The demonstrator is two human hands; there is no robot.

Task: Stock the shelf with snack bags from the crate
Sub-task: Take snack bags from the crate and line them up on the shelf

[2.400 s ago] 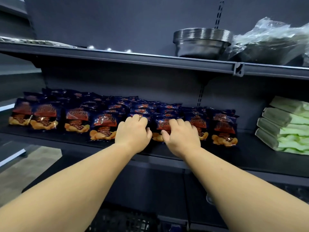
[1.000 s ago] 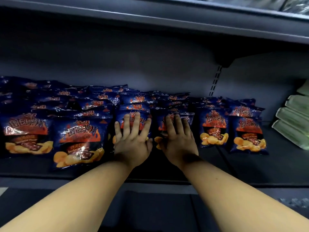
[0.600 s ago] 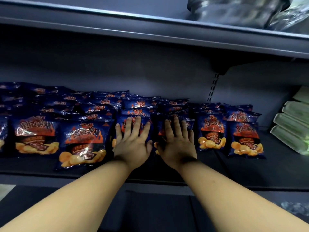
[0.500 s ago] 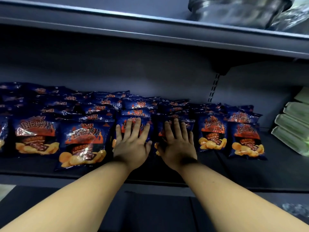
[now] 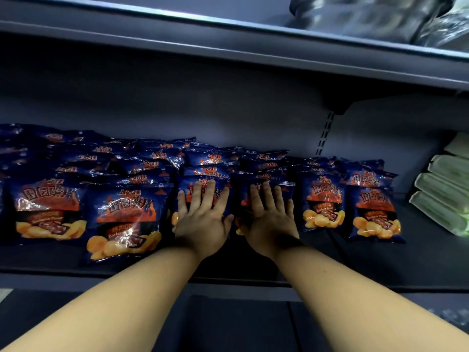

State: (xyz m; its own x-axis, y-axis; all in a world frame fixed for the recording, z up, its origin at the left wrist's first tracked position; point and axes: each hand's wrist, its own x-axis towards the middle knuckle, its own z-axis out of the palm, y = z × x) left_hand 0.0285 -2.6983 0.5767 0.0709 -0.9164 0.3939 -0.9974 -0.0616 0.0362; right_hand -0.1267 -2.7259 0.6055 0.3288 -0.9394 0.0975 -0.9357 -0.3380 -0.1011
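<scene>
Dark blue snack bags (image 5: 124,219) with orange flame print and pictured chips lie in rows across the dark shelf (image 5: 418,260), stacked back towards the rear wall and filling its left and middle parts. Two front bags sit side by side in the middle, each under a palm. The left hand (image 5: 203,219) lies flat on the left of these two bags (image 5: 203,184), fingers straight and slightly spread, gripping nothing. The right hand (image 5: 270,219) lies flat on the neighbouring bag (image 5: 286,191) in the same way, fingers extended and holding nothing. The two hands are just beside each other, thumbs nearly meeting. Both bare forearms reach in from the lower edge of the view.

To the right of the hands two more front bags (image 5: 375,214) stand at the end of the row. Well apart from them, at the far right of the shelf, lies a stack of pale green packs (image 5: 446,196). An upper shelf (image 5: 228,44) runs overhead, carrying a blurred metal vessel (image 5: 355,13).
</scene>
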